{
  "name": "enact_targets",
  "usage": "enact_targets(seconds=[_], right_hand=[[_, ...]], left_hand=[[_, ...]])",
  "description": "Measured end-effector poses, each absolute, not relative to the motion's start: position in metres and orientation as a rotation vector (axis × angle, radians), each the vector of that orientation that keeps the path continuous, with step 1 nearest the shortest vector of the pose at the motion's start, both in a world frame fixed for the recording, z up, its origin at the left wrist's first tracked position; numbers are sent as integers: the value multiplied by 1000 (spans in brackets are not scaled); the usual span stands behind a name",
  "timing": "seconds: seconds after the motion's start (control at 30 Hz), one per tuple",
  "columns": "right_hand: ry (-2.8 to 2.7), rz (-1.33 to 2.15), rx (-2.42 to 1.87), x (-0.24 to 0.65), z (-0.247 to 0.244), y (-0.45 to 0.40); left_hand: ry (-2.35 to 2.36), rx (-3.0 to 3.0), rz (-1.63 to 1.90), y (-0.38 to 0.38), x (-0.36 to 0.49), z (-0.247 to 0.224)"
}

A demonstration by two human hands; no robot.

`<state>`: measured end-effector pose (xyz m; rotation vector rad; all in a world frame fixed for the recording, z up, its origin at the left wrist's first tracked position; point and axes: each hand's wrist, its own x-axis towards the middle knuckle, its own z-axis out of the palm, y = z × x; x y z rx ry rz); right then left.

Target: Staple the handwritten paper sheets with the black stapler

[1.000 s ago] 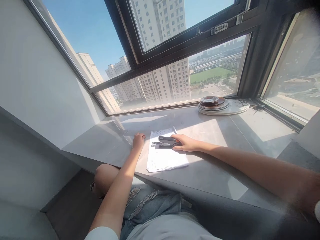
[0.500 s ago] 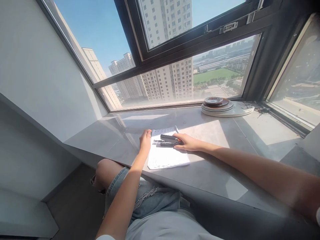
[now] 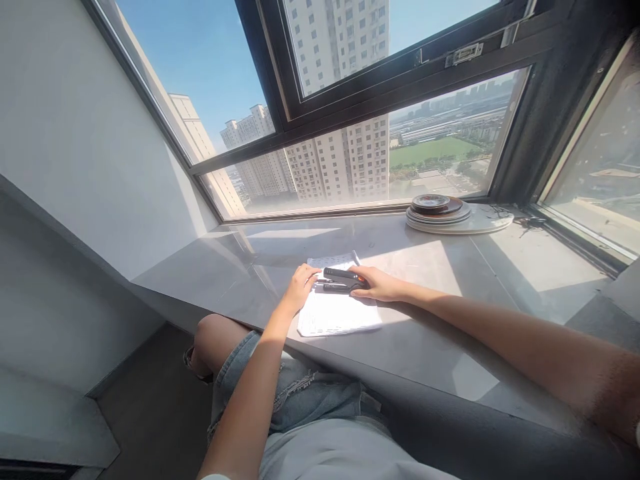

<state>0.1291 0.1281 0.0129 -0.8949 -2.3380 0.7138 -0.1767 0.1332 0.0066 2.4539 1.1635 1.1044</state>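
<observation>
A black stapler [image 3: 343,277] lies sideways over white printed paper [image 3: 340,316] on the sill, its jaws spread apart toward the left. My right hand [image 3: 377,284] grips its rear end from the right, thumb and fingers around it. At the front end, the fingers of my left hand [image 3: 301,288] are bent and pressed against the thin middle part between the jaws. The fingertips partly cover that tip, so whatever small item may be in them cannot be made out. The paper lies flat beneath both hands.
The grey sill [image 3: 240,287] carries a stack of plates [image 3: 437,213] at the back right, with some dark stringy items [image 3: 530,223] beside it. A dark-framed window [image 3: 360,117] rises behind. My knee [image 3: 217,340] is below the sill's front edge.
My left hand has moved right, from the paper's left edge to the front of the stapler. My right hand keeps hold of the stapler in nearly the same place.
</observation>
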Motion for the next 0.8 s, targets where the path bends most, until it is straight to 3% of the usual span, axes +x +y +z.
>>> enact_targets(seconds=[0.3,0.8], right_hand=[[-2331,748,-875,130,12,128],[-2333,738,-883,130,13,128]], left_hand=[[1319,2407,987,134,-178,4],[1178,2420,968,131,-176,8]])
